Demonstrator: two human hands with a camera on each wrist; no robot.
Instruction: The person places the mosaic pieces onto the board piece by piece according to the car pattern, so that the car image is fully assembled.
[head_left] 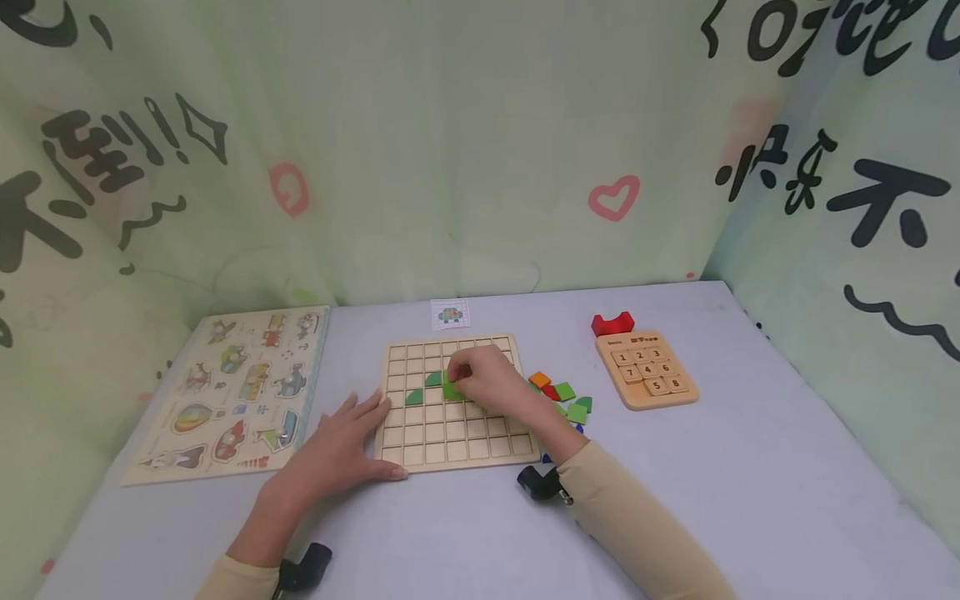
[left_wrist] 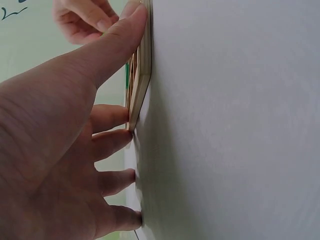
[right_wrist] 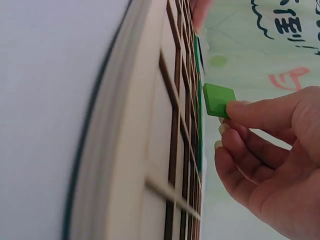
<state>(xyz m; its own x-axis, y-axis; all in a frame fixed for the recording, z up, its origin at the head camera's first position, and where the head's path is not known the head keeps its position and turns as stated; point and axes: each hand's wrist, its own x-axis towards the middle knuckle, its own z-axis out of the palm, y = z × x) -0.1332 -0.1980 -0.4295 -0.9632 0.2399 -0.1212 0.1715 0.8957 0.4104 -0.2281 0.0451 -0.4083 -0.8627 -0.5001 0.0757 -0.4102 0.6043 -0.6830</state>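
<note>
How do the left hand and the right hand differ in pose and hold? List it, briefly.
The left hand has its fingers spread; the right hand has its fingers curled.
The left hand touches the grid board at its near left corner; the right hand is above it.
The left hand holds no loose piece; the right hand pinches a green square.
Shared: both are bare.

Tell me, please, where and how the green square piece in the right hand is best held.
Probably near the corner facing away from the grid board, pinched from above: the green square piece is flat with straight edges, and the right hand grips it there, leaving the edge towards the board free.
</note>
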